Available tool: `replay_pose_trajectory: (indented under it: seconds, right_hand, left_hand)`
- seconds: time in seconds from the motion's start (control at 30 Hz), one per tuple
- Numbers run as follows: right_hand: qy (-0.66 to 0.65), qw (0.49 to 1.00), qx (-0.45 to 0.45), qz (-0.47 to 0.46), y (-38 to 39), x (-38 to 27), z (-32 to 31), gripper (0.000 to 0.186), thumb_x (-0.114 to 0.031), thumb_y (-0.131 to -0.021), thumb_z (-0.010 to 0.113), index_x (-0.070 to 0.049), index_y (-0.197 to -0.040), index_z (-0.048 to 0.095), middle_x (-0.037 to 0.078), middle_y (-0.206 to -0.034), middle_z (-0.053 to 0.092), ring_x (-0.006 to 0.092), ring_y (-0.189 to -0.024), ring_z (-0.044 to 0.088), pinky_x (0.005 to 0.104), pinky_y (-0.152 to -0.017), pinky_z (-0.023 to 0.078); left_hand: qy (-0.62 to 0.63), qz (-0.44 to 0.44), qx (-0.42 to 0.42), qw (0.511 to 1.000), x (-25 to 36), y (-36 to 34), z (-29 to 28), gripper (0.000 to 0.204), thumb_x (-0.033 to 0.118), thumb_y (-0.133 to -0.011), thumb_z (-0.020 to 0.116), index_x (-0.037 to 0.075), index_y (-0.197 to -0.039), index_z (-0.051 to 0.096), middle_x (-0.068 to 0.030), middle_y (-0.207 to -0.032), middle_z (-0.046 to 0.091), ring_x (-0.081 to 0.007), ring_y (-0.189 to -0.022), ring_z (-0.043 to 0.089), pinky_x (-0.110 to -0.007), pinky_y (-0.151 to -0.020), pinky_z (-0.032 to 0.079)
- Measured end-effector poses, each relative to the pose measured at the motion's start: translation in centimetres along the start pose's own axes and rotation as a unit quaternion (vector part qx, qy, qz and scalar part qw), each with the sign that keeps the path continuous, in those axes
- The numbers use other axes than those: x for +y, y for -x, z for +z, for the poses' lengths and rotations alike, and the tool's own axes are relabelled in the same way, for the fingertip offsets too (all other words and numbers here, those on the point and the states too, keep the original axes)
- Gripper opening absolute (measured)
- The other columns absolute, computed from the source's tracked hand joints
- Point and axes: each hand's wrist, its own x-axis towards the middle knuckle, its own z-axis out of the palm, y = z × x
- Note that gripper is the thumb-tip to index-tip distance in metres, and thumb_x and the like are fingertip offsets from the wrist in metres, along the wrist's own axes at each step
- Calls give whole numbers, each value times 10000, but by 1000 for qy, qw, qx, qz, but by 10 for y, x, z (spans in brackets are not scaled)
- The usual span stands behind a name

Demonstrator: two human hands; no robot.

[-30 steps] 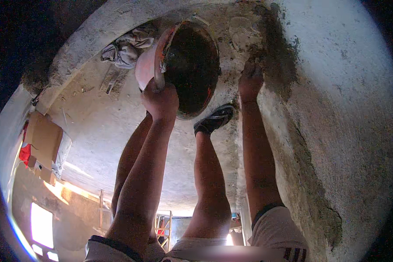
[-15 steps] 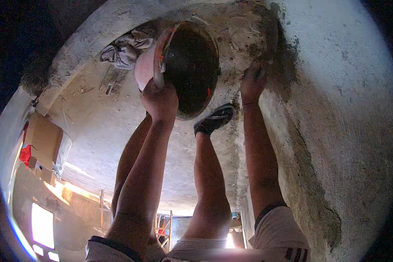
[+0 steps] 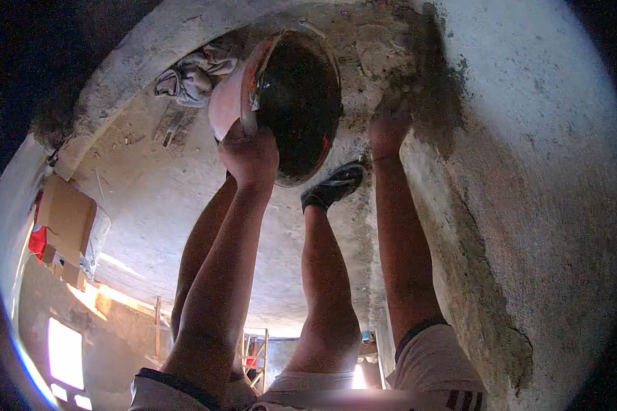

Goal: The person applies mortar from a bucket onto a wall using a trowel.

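Grey concrete floor (image 3: 151,233) spreads across the head view's middle, flanked by a rough wall (image 3: 548,171) on the right, a crumpled cloth (image 3: 193,83) at upper left and a cardboard box (image 3: 65,216) at far left. From the lower edge, the left arm reaches to upper centre, the left hand (image 3: 250,157) gripping the rim of a pinkish bucket (image 3: 296,109), dark inside; the right arm stretches up beside the wall, the right hand (image 3: 391,130) shadowed near a dark patch (image 3: 437,89), its grip impossible to tell.
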Motion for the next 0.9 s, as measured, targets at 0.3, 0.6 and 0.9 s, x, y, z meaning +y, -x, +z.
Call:
replay_pose_trajectory:
  seconds: [0.3, 0.6, 0.9]
  right_hand:
    - [11, 964, -108, 244, 17, 0, -4, 624, -200, -699, 665, -18, -1244, 424, 189, -1213, 478, 353, -1075, 460, 402, -925, 366]
    - [109, 990, -83, -12, 23, 26, -13, 244, -151, -857, 537, 9, -1040, 515, 104, -774, 546, 188, -612, 521, 331, -512, 439]
    - [190, 978, -83, -2, 22, 10, -19, 338, -178, -902, 486, 31, -1167, 466, 111, -854, 567, 218, -608, 511, 372, -555, 430]
  left_hand:
    - [38, -22, 37, 998, 0, 0, -1, 136, 80, -633, 544, -7, -710, 614, -189, -612, 594, -324, -586, 610, -385, -556, 462]
    - [60, -28, 40, 997, 3, 2, -1, 86, 61, -607, 547, -4, -651, 583, -187, -587, 580, -339, -551, 591, -393, -532, 452]
    - [35, -45, -32, 998, 1, 4, -5, 245, 223, -747, 583, -19, -779, 600, -192, -691, 616, -334, -646, 609, -413, -577, 459]
